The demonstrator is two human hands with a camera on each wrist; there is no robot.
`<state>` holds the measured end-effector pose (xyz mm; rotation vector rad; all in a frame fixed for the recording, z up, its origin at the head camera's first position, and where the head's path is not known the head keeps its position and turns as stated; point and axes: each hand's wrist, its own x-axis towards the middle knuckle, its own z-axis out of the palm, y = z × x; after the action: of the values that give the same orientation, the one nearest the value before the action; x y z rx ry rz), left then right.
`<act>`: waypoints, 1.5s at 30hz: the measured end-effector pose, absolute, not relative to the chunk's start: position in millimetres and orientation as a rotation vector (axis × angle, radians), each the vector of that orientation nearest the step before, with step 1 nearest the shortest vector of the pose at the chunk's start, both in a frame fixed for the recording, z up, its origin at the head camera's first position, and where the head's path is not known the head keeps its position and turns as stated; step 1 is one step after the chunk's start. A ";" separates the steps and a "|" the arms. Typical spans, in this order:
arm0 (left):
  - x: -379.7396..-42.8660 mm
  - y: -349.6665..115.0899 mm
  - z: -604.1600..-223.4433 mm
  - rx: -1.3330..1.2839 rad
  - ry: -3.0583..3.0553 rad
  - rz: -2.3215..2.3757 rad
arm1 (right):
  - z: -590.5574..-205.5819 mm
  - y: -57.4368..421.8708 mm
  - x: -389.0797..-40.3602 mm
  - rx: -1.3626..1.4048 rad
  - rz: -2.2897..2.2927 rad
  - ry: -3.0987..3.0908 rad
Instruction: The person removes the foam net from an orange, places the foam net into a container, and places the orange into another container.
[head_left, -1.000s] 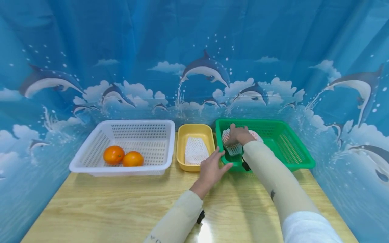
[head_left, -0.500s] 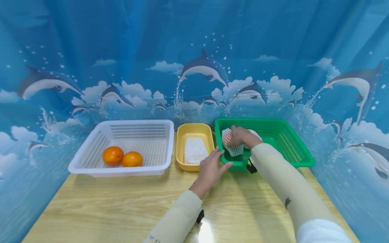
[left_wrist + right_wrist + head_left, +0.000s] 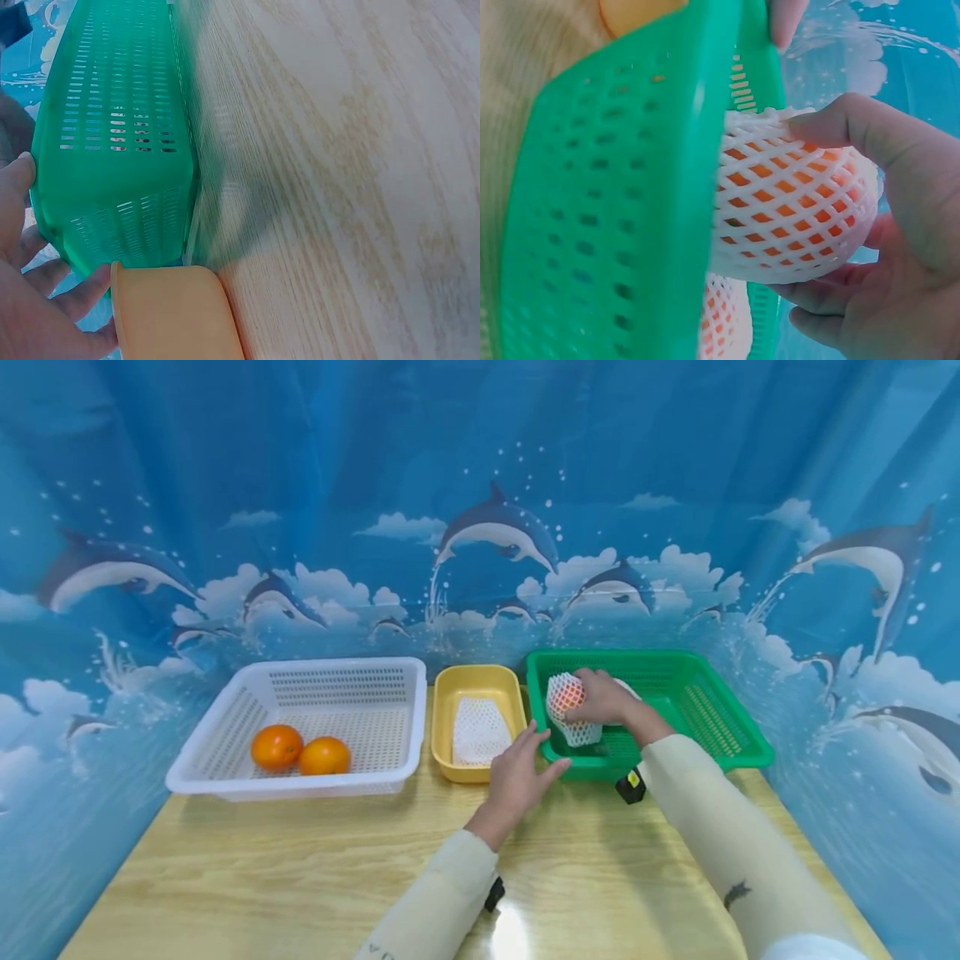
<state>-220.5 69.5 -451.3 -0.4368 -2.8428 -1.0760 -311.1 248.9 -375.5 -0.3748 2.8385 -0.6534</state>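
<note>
In the green basket, my right hand grips an orange in a white foam net. The thumb lies on the near side of the net and the fingers curl beneath it in the right wrist view. A second netted fruit is lower in the basket, largely hidden by its wall. My left hand rests on the basket's front-left corner, its fingers spread and fairly straight against the rim. The yellow tray beside that hand holds a flattened white foam net.
A white basket on the left holds two bare oranges. All the containers stand in a row on a wooden table, along a blue dolphin-print curtain.
My right wrist has swung a little to the right and toward me, and more of the netted orange shows. The left hand stays at the basket corner.
</note>
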 end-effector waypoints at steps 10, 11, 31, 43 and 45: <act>-221.8 68.8 -450.4 -0.440 -2.831 -1.141 | -387.8 253.0 -289.8 -0.360 -0.928 2.896; -222.3 68.4 -450.0 -0.439 -2.832 -1.146 | -388.0 253.5 -287.1 -0.349 -0.956 2.905; -236.8 54.7 -436.6 -0.313 -2.484 -1.827 | -379.5 231.0 -247.0 -0.403 -1.409 2.933; -236.0 21.7 -416.2 -0.315 -2.174 -2.456 | -383.4 202.7 -225.7 -0.498 -1.575 2.845; -235.5 16.7 -416.9 -0.302 -2.182 -2.500 | -385.8 197.8 -222.9 -0.496 -1.600 2.837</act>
<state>-235.5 16.7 -416.9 -0.3019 -2.1820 -2.5002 -222.9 197.8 -385.8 -0.4958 2.8365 -1.5997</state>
